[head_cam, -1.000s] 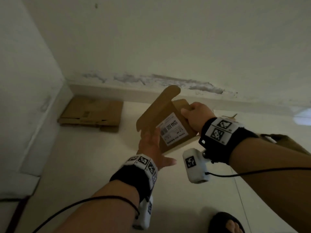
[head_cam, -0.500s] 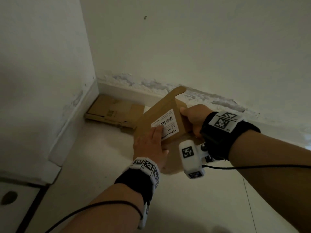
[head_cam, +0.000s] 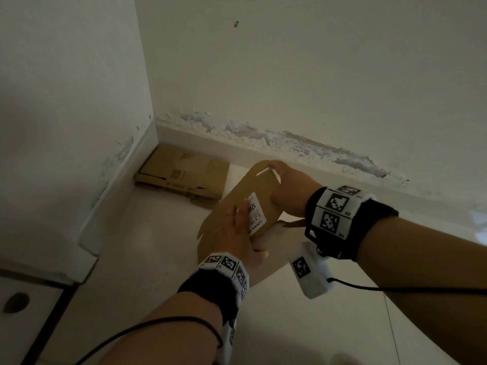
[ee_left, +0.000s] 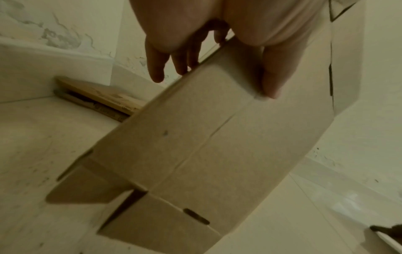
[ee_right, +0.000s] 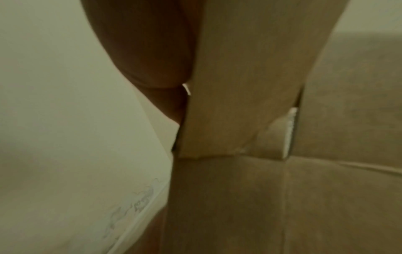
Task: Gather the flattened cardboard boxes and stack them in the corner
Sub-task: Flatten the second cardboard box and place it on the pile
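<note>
I hold a flattened brown cardboard box (head_cam: 237, 196) with a white shipping label (head_cam: 255, 212) in the air above the pale floor. My left hand (head_cam: 241, 230) pinches its near edge, fingers lying over the label and thumb underneath. The thumb (ee_left: 269, 77) presses the box's plain underside (ee_left: 217, 146) in the left wrist view. My right hand (head_cam: 290, 188) grips the far right edge by a flap. Its palm (ee_right: 147, 51) sits against the cardboard (ee_right: 250, 77). A stack of flattened boxes (head_cam: 184, 175) (ee_left: 100, 96) lies in the corner, just beyond and left of the held box.
Two white walls meet at the corner, with a skirting board (head_cam: 263, 151) and peeling paint along the back wall. A low white ledge (head_cam: 87, 241) runs along the left wall. A dark spot (head_cam: 15, 302) marks the floor at lower left.
The held box has come closer to the corner stack and tilted flatter. My left hand's fingers have shifted up onto the label, and my right hand has moved toward the far flap.
</note>
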Action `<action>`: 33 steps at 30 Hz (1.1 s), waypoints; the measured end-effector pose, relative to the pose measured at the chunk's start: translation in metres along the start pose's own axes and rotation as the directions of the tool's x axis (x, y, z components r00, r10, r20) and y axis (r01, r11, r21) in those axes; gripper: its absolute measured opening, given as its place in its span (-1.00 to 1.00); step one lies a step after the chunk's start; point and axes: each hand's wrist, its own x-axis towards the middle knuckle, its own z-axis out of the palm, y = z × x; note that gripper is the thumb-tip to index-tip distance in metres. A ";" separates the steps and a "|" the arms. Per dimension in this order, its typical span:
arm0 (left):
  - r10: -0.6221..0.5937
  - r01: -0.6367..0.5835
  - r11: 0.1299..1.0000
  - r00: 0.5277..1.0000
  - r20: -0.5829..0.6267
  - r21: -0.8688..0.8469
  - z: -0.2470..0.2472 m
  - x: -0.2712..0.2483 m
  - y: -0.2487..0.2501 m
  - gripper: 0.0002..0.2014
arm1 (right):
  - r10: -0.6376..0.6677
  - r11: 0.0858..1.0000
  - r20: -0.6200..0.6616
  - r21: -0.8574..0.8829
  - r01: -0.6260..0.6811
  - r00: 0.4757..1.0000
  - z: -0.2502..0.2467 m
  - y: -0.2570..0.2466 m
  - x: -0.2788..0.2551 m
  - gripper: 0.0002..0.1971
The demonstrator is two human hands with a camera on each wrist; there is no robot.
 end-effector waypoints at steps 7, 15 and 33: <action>-0.061 0.059 0.997 0.997 -0.050 -0.039 -0.002 0.002 0.004 -0.66 | -0.085 0.973 -0.107 -0.225 0.060 0.991 -0.008 -0.011 -0.009 -0.58; -0.410 0.276 0.762 0.906 -0.106 -0.586 -0.017 0.011 -0.016 -0.79 | 0.002 0.977 -0.331 0.204 0.069 0.944 -0.006 0.007 0.011 -0.59; -0.579 0.071 -0.009 0.813 0.063 -0.997 -0.039 0.052 -0.059 -0.46 | 0.315 0.343 0.264 0.864 -0.369 0.912 0.127 0.057 0.059 -0.84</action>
